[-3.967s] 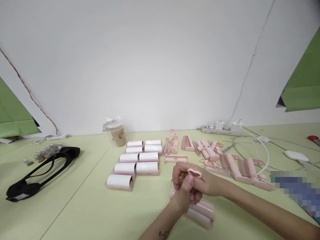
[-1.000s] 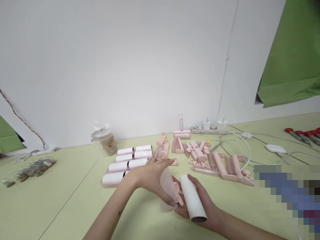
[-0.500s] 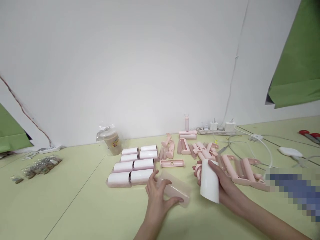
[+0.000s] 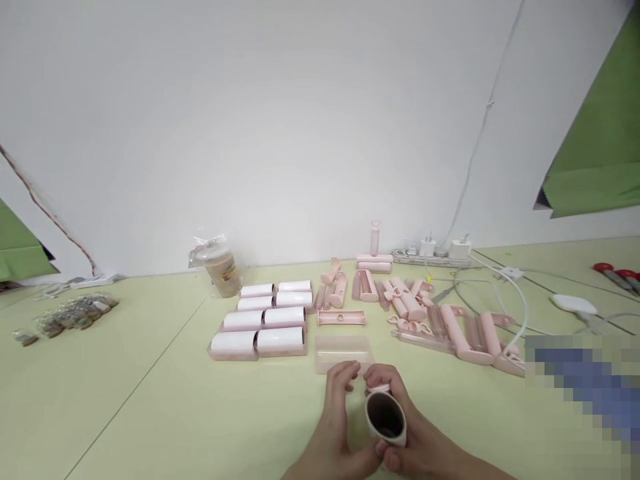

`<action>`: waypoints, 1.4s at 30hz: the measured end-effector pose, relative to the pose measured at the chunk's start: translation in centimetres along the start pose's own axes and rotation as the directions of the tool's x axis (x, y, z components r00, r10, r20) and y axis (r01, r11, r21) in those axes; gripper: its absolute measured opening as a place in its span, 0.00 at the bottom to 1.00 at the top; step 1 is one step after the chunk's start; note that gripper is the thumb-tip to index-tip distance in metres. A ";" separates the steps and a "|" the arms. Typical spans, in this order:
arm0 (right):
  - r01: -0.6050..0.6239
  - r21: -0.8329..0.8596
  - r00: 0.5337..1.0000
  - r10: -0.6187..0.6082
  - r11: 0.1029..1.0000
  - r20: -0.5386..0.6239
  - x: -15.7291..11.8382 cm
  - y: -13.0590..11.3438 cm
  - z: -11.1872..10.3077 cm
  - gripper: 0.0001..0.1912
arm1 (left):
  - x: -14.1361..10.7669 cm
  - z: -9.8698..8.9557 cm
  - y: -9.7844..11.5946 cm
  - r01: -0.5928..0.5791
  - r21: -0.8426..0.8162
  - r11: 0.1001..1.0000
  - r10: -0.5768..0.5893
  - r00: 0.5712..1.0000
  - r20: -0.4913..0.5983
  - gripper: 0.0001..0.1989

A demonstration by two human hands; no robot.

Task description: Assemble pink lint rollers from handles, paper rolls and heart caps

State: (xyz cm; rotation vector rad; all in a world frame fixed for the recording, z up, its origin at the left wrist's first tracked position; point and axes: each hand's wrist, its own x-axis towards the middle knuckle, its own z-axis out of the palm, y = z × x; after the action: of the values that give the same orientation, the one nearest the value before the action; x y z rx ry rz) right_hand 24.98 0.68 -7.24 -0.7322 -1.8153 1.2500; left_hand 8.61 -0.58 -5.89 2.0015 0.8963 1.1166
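Observation:
A white roll (image 4: 386, 417) with a dark hollow core points its open end toward me. My right hand (image 4: 417, 433) is wrapped round its right side, with a small pink part (image 4: 379, 389) at the fingertips behind it. My left hand (image 4: 340, 427) is curved beside the roll, its fingers apart and its thumb at the roll's lower edge. Just beyond my hands a translucent pink cover (image 4: 343, 353) lies on the green table (image 4: 165, 400). Behind that cover is a pink tray-shaped holder (image 4: 341, 318).
Several white rolls in pink covers (image 4: 260, 320) stand in rows left of centre. Pink parts (image 4: 407, 300) and holders (image 4: 465, 337) spread to the right. Further out are a bagged cup (image 4: 220, 270), a power strip (image 4: 430, 259), cables and small bagged items (image 4: 67, 317).
The translucent cover has left my left hand and lies flat on the table. The white roll has come nearer and left, turned end-on, and my left hand has moved beside it.

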 end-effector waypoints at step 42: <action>0.013 -0.377 0.949 -0.130 0.926 -0.288 0.8 -4.5 -2.8 0.10 | 0.2 0.4 1.1 0.280 -0.501 0.819 -0.425 0.883 -0.201 0.22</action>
State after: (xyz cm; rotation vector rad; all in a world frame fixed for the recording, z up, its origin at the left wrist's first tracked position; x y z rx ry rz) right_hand 26.91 1.11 -2.20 -0.9980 -1.8116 0.6975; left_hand 9.34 -1.09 -5.02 1.2290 0.9994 1.2902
